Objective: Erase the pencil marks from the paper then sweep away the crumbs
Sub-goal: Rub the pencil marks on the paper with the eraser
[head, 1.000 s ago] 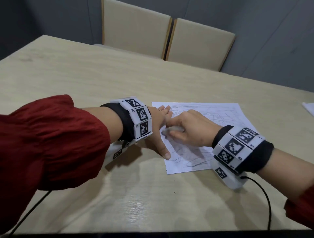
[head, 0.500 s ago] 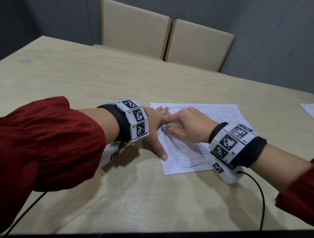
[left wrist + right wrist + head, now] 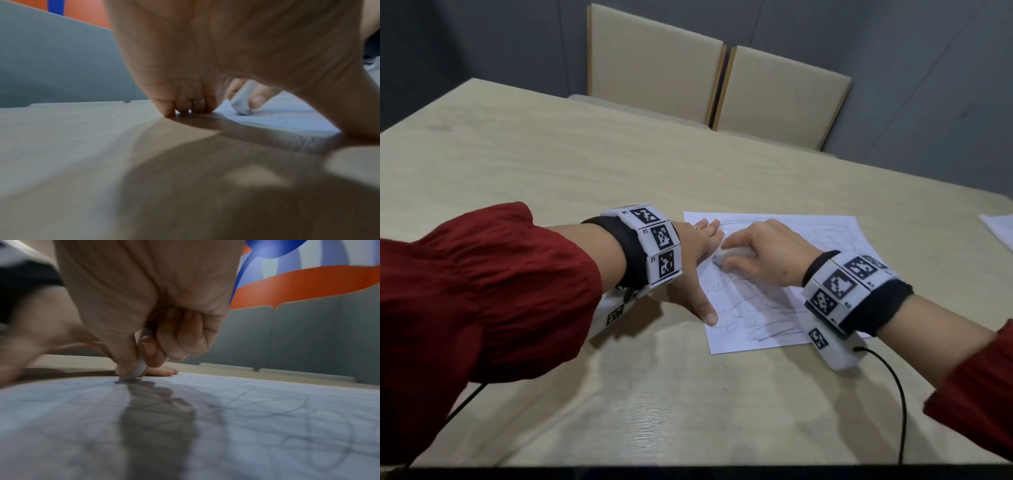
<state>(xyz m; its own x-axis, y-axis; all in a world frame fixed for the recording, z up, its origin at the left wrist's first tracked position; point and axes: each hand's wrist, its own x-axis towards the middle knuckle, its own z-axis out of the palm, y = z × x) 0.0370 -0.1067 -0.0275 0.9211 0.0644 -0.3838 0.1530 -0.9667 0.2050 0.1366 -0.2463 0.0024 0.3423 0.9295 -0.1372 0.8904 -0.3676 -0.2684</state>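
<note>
A white sheet of paper [image 3: 767, 308] covered in grey pencil scribbles lies on the wooden table [image 3: 551, 164]. My right hand [image 3: 756, 255] pinches a white eraser [image 3: 726, 255] between thumb and fingers, its tip pressed on the paper near the sheet's left part. The eraser [image 3: 241, 102] shows under my left palm, and the eraser [image 3: 141, 365] also touches the sheet [image 3: 246, 426] in the right wrist view. My left hand [image 3: 700, 260] lies flat with straight fingers on the paper's left edge, thumb [image 3: 705, 308] spread toward me, holding the sheet down.
Two beige chairs [image 3: 654, 65] stand at the table's far side before a grey wall. Another white sheet [image 3: 1000, 229] lies at the right edge of the table. Black cables [image 3: 893, 387] run from both wrist units toward the near edge.
My right hand with the eraser has slid a little away from me along the paper's left part. The left hand stays pressed on the sheet.
</note>
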